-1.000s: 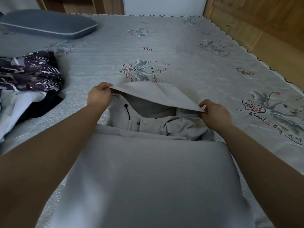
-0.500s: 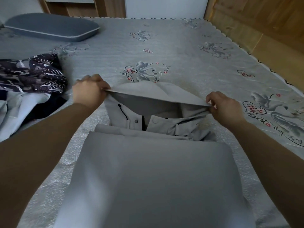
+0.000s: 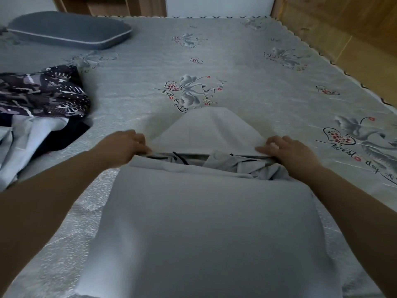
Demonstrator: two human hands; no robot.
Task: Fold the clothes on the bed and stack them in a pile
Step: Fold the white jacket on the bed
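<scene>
A light grey hooded jacket (image 3: pixel 206 222) lies on the bed in front of me, its body folded flat toward me. Its hood (image 3: pixel 208 132) points away from me, with the collar, snaps and a black cord showing at the neck. My left hand (image 3: pixel 126 145) grips the hood's left edge at the neck. My right hand (image 3: pixel 287 149) holds the hood's right edge, fingers curled over the cloth. A heap of unfolded clothes (image 3: pixel 40 91), dark patterned on top with pale blue and black beneath, sits at the left.
The bed (image 3: pixel 247 67) wears a grey sheet printed with flowers and hearts. A grey pillow (image 3: pixel 68 29) lies at the far left corner. A wooden panel (image 3: pixel 348 26) runs along the bed's right side.
Both hands lowered the raised hood edge toward me, down to the jacket's neck. The hood now lies flatter, and the collar is more covered.
</scene>
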